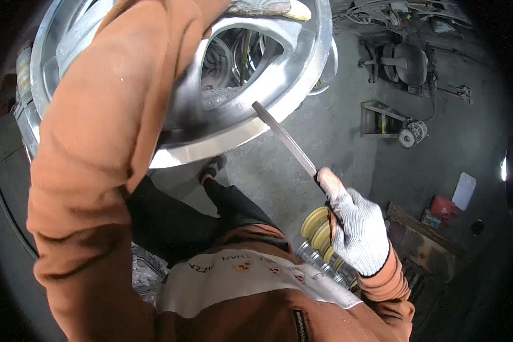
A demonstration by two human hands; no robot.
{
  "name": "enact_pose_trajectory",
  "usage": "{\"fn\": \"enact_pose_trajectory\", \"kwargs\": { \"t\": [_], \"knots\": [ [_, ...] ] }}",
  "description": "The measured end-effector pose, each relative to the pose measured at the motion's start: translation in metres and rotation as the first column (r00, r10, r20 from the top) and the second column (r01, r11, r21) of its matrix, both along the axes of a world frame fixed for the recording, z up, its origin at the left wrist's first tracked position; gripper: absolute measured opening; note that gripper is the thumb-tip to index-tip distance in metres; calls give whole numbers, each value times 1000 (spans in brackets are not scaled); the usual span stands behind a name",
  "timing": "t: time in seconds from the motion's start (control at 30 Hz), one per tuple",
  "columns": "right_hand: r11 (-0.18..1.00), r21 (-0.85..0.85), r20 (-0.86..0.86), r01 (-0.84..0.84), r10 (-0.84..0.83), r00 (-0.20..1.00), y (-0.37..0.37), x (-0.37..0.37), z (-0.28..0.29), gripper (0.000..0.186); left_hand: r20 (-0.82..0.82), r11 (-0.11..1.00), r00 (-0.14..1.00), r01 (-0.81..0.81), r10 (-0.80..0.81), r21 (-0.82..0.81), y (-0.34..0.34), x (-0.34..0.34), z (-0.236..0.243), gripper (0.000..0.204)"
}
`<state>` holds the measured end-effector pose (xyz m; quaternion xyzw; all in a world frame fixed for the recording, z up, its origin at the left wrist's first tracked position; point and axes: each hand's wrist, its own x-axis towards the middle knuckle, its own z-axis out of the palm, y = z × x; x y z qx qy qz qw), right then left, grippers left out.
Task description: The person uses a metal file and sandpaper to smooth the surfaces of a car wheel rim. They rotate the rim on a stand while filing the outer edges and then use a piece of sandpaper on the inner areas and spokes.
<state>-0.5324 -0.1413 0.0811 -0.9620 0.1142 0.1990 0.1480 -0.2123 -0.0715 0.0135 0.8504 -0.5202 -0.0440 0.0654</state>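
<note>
A large silver alloy wheel [251, 130] stands tilted in front of me, its spokes and bright outer lip showing. My left arm reaches across it. At the top edge my left hand [262, 7], in a grey-white glove with a yellowed fingertip, lies along a spoke with the visible finger stretched out; the rest is cut off. In my right hand [356, 231], gloved in white with dirty fingertips, is a long, flat metal file [288, 139], closed around its dark handle end. The file's far tip overlaps the wheel's lip; whether it touches I cannot tell.
Yellow wheel rims [318, 225] and silver cylinders stand at my lower right. Farther right are a metal frame with a motor-like part [411, 134], a dark chair [409, 62], a red package [442, 208] and a white sheet [464, 191]. Cables lie at the top right.
</note>
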Motion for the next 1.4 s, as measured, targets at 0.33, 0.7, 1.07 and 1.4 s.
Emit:
{"fn": "enact_pose_trajectory", "kwargs": {
  "t": [0.33,0.7,1.07,1.4],
  "knots": [
    [1000,-3,6,23,-23,1000,4,-11,4,74,90,995,995,56,-49,-77,-5,7,-18,72],
    [997,-63,94,-45,51,994,3,22,-6,71,98,991,986,131,-133,22,-6,10,-17,66],
    [992,-54,217,-118,127,968,-2,30,-21,65,34,980,981,190,-193,58,-13,15,-23,65],
    [996,-34,299,-84,91,950,-12,42,-50,63,32,978,984,172,-177,118,-24,20,-19,60]
  ]
}}
